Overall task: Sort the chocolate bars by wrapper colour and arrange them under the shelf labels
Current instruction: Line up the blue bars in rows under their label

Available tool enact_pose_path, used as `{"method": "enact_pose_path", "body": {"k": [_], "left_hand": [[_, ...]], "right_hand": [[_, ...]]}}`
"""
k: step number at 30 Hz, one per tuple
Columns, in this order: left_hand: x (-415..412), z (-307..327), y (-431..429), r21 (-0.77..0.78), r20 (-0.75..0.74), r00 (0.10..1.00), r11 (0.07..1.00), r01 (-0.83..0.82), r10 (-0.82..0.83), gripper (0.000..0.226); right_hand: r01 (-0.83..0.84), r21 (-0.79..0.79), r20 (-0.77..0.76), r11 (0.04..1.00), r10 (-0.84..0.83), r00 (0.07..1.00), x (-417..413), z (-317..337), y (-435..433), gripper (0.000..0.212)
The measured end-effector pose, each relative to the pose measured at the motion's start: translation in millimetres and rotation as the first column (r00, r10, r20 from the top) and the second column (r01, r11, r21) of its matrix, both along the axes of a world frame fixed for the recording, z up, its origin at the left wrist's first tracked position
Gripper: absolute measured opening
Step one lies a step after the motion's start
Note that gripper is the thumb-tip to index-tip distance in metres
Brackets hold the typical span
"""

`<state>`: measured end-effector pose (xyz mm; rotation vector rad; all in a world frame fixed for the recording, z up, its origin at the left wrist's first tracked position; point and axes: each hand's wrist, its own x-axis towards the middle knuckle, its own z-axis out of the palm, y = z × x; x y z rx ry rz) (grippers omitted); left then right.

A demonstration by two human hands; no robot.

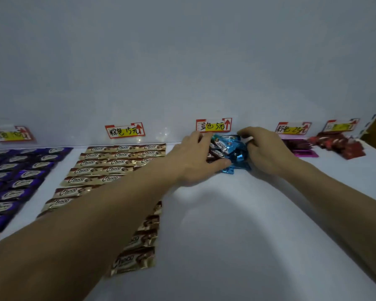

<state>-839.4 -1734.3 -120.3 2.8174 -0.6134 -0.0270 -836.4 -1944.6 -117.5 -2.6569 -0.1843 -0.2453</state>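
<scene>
Both hands cup the blue bars (230,151), a loose heap right under the blue label (213,125) at centre-right of frame. The left hand (190,158) has fingers curled over the heap's far side and its thumb hooked on the near edge, and the right hand (267,153) has fingers curled onto the other side, probably bunching them to lay in rows like the gold bars (109,164) and purple bars (20,170) at frame left. Open white shelf (226,224) runs below the heap toward bottom centre, hemmed by the gold column on frame left, with pink bars (300,148) close on frame right.
</scene>
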Motion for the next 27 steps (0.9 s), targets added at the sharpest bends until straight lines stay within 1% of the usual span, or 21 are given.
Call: {"method": "enact_pose_path", "body": {"k": [3,5,7,9,11,12,13,14,16,18,20,22,24,25,27], "left_hand": [[8.2,-20.1,-28.9,0.038,0.056,0.996,0.997,-0.070,0.068,0.109],[9.8,-26.5,-36.7,-0.012,0.102,0.988,0.993,-0.113,0.114,0.103],[8.4,-27.3,-38.9,-0.056,0.113,0.982,0.988,-0.143,0.148,0.093],[2.4,-25.3,-42.3,-0.062,0.117,0.979,0.985,-0.163,0.169,0.086],[-10.7,-21.5,-49.1,-0.069,0.111,0.972,0.977,-0.200,0.206,0.081],[-19.9,-19.2,-52.9,-0.070,0.100,0.970,0.974,-0.215,0.221,0.080],[-30.4,-16.7,-57.3,-0.070,0.091,0.970,0.973,-0.218,0.224,0.079],[-42.6,-15.5,-62.1,-0.067,0.087,0.972,0.975,-0.212,0.218,0.079],[-71.2,-17.0,-70.2,-0.048,0.095,0.980,0.984,-0.174,0.177,0.077],[-96.4,-20.7,-75.5,-0.023,0.147,0.980,0.991,-0.134,0.136,0.071],[-107.2,-20.4,-75.2,-0.050,0.215,0.970,0.993,-0.107,0.115,0.062],[-105.0,-15.3,-72.2,-0.043,0.257,0.961,0.994,-0.099,0.107,0.054],[-98.9,-7.9,-69.1,0.002,0.297,0.949,0.993,-0.115,0.110,0.049],[-95.6,-4.3,-65.4,-0.011,0.316,0.941,0.992,-0.123,0.120,0.045],[-89.0,3.2,-55.9,-0.127,0.321,0.935,0.985,-0.114,0.149,0.033]], "right_hand": [[-0.009,0.161,-0.034,0.987,0.015,0.999,-0.5,-9.0,-11.0,0.049],[0.004,0.307,-0.094,0.952,0.026,0.995,2.9,-14.2,-18.5,0.047],[0.024,0.497,-0.161,0.868,0.065,0.985,4.2,-16.1,-22.7,0.048],[0.035,0.563,-0.186,0.825,0.086,0.979,4.5,-17.7,-25.1,0.047],[0.043,0.576,-0.189,0.816,0.082,0.979,2.7,-16.1,-25.9,0.043],[0.026,0.558,-0.179,0.829,0.089,0.980,0.0,-13.1,-26.9,0.041],[0.033,0.593,-0.212,0.805,0.116,0.970,-5.8,-8.4,-30.5,0.037],[0.042,0.601,-0.244,0.798,0.134,0.961,-12.8,-0.6,-34.9,0.035],[0.001,0.565,-0.235,0.825,0.160,0.959,-30.0,3.7,-54.3,0.033],[-0.011,0.667,-0.253,0.745,0.240,0.937,-56.2,0.2,-69.2,0.034],[-0.019,0.738,-0.251,0.674,0.301,0.920,-70.9,-8.6,-73.9,0.037],[-0.020,0.737,-0.215,0.675,0.263,0.941,-74.0,-16.9,-73.4,0.034],[-0.028,0.675,-0.169,0.737,0.192,0.967,-71.8,-17.6,-72.0,0.030],[-0.033,0.630,-0.148,0.776,0.162,0.976,-70.9,-17.7,-72.0,0.029],[-0.051,0.577,-0.124,0.815,0.148,0.981,-71.8,-17.8,-74.6,0.028]]}}
